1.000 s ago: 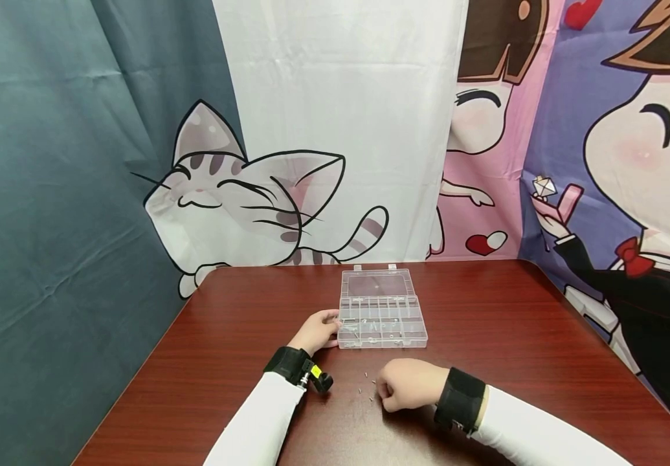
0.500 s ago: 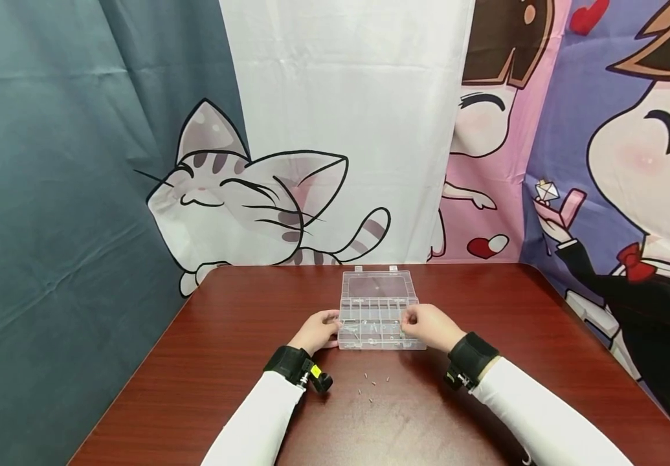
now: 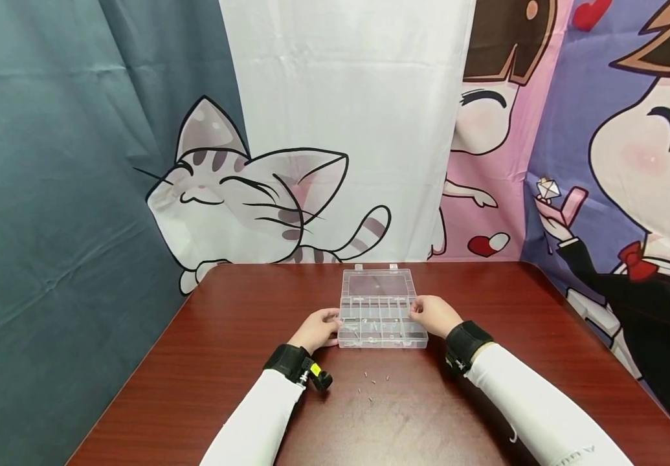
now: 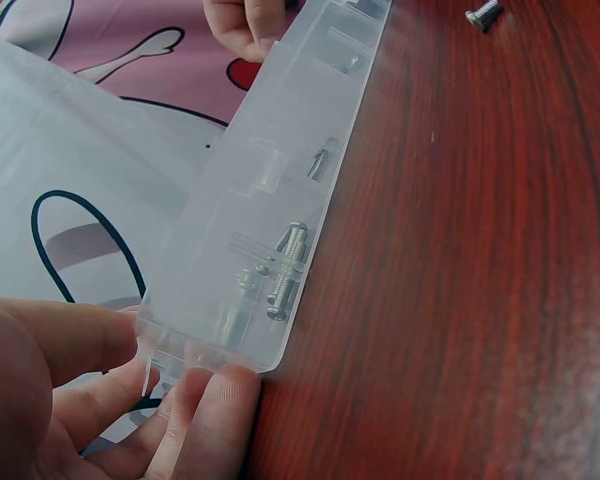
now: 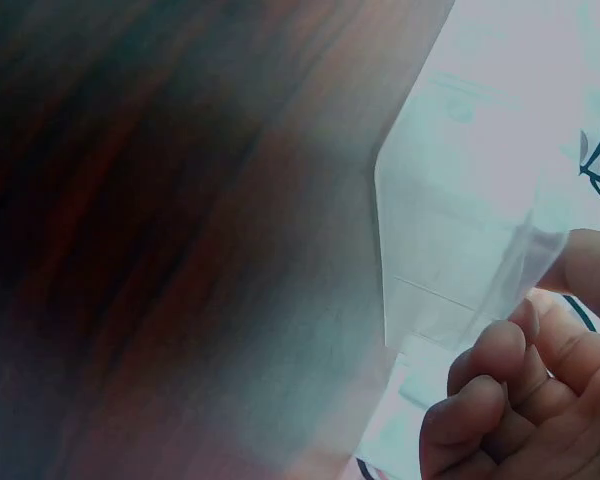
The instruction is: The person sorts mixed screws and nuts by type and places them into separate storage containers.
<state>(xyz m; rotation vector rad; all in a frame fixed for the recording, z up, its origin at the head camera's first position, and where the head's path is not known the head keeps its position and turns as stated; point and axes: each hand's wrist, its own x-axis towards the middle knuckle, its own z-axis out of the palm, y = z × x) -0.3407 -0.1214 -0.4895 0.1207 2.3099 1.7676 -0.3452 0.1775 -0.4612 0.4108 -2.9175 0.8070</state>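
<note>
A clear plastic compartment box [image 3: 383,343] lies with its lid [image 3: 377,283] open toward the back of the table. Several screws [image 4: 287,272] show through its wall, in the compartments at the left end. My left hand [image 3: 315,331] grips the box's left end, thumb and fingers curled about the side. At the right edge, near the hinge line, my right hand [image 3: 435,315] pinches the box's rim; its other fingers are curled in. No screw shows in the right hand. Several loose small screws [image 3: 373,382] lie on the table in front of the box.
The reddish-brown wooden table [image 3: 241,304] extends around the box on every side. Behind it hang printed cloths, a white one [image 3: 358,97] with a cat and a pink one. Each wrist wears a black band [image 3: 467,345].
My right hand went from beside the loose screws to over the box's right compartments, then shifted back along the right rim. The left hand has kept its grip on the box.
</note>
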